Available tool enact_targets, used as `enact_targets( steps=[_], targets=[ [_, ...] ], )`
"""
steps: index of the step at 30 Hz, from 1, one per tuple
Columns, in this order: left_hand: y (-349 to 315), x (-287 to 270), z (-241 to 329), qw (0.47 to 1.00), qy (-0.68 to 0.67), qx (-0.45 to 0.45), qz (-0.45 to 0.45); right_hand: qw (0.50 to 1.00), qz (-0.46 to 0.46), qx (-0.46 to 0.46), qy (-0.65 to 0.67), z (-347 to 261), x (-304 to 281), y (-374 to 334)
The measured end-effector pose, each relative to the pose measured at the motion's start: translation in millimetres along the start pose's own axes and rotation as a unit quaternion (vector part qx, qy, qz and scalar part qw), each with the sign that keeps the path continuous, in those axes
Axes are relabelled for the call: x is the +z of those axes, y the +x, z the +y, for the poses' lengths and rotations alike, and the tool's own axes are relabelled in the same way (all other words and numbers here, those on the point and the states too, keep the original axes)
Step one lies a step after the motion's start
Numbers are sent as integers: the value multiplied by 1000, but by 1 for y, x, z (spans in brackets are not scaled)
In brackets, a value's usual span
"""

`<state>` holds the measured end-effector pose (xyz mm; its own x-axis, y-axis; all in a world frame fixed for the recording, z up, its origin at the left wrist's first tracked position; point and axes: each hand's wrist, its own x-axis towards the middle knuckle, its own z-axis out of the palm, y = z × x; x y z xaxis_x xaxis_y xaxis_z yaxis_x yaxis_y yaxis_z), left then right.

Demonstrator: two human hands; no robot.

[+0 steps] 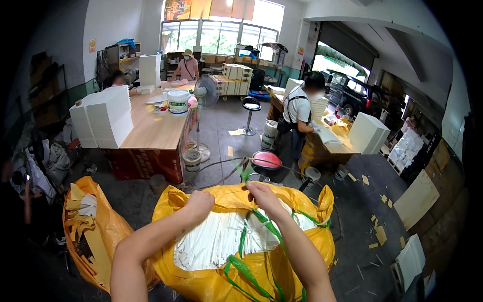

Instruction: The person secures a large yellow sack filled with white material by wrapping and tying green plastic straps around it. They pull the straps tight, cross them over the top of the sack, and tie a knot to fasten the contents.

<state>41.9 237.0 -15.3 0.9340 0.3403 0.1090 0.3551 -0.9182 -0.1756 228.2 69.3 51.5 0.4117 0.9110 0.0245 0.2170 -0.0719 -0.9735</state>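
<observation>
In front of me a big yellow woven sack (236, 274) gapes open, packed with thin white strips (209, 241). At the sack's far rim, my left hand (200, 204) is closed in a fist on the yellow fabric. A little to its right, my right hand (262, 195) pinches a green plastic strap (245, 173), whose end sticks up beyond the fingers. More green strap (246, 272) hangs in loops over the sack's near side and across the strips. The sack's right corner is gathered and tied with green strap.
Left of me, another yellow sack (108, 236) holds cardboard scraps. Beyond stand a wooden table (153, 133) with white stacks and a bucket (178, 101), a fan (206, 90), and a red stool (266, 159). A person (302, 108) works at the right-hand table; two others are farther back.
</observation>
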Motion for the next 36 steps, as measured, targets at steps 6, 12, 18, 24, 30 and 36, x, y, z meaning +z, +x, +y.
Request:
enact_targets(
  steps=[6, 12, 18, 24, 30, 36],
  targets=[
    [-3, -10, -2, 994, -95, -41, 18, 991, 0, -63, -114, 38, 42, 37],
    [-11, 19, -19, 980, -160, -112, 25, 994, 22, -48, -92, 58, 92, 66],
    [-27, 11, -16, 964, -221, -129, 67, 965, 123, -109, -206, 64, 105, 79],
    [-35, 4, -28, 879, -424, -149, -163, 968, 127, -144, -162, 60, 107, 76],
    [-38, 31, -33, 934, -341, -20, -107, 930, 172, -217, -240, 40, 104, 61],
    [-29, 10, -43, 838, -488, -87, -228, 936, 126, -230, -237, 49, 101, 58]
  ],
)
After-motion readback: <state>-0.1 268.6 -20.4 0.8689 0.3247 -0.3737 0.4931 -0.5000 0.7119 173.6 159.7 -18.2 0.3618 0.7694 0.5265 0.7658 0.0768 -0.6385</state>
